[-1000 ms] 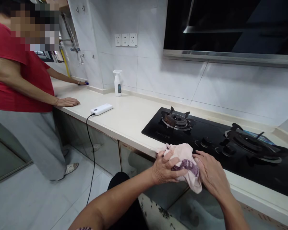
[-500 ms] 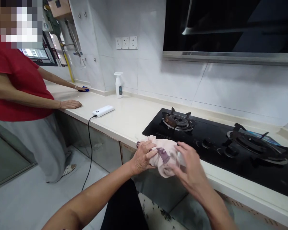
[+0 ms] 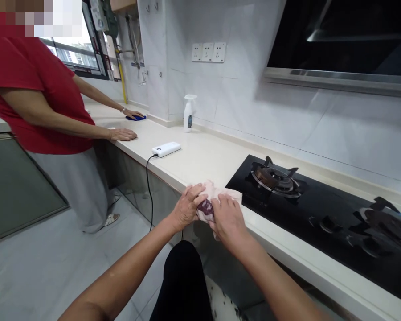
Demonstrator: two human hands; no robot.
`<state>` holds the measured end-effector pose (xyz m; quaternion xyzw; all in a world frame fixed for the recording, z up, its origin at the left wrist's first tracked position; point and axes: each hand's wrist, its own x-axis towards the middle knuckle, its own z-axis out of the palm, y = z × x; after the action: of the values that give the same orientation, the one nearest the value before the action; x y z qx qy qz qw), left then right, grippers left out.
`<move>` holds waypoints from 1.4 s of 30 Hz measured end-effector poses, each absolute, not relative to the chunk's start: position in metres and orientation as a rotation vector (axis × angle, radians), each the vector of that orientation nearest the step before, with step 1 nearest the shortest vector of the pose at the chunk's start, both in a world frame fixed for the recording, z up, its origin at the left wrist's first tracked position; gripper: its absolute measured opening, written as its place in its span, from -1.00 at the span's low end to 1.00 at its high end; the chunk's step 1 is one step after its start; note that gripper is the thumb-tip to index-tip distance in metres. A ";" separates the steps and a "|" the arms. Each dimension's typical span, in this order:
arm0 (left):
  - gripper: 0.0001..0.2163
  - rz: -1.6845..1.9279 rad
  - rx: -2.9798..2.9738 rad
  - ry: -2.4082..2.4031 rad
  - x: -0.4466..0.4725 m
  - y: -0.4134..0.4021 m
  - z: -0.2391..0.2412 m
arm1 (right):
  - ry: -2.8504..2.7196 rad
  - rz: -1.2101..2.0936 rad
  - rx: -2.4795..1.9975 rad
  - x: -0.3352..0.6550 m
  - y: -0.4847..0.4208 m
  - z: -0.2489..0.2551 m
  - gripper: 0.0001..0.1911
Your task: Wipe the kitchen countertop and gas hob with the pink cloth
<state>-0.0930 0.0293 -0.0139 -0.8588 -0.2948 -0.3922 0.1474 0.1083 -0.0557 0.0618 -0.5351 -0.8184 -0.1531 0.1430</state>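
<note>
**Both hands bunch a pink cloth at the corner of the gas hob**

The person's left hand and right hand are close together, fingers curled and pressing in from either side on a pale pink cloth with a purple patch. Neither hand is spread flat, and this is a full-hand clutch rather than a fingertip pinch. The fingers of the left hand wrap over the top of the bunched fabric, and the patch shows in the narrow gap between the hands. The cloth sits at the front edge of the cream countertop, just beside the near left corner of the black glass gas hob. Whether it rests on the stone, I cannot tell.

Nothing stands between the cloth and the hob. Further left of the hob lie a white power bank with a black cable dropping over the counter edge, and a white spray bottle against the tiled wall. Well left of the hob, a co-worker in a red top stands at the counter, one hand flat on it, the other hand on a blue cloth.
</note>
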 end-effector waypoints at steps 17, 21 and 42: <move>-0.23 -1.171 -2.203 -1.426 -0.254 0.126 -0.010 | -2.582 -0.184 -1.416 -0.064 0.073 0.098 -0.26; -0.05 -1.187 -2.182 -1.434 -0.239 0.119 -0.022 | -2.555 -0.227 -1.370 -0.049 0.058 0.091 -0.30; 0.19 -1.351 -2.523 -0.603 0.045 -0.041 -0.093 | -2.176 -0.750 -1.186 0.245 -0.136 0.000 -0.43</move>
<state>0.0446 -0.0409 -0.0928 -0.8576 -0.2050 -0.4592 0.1080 0.2449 -0.1360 -0.0002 -0.4405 -0.8086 -0.2786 0.2728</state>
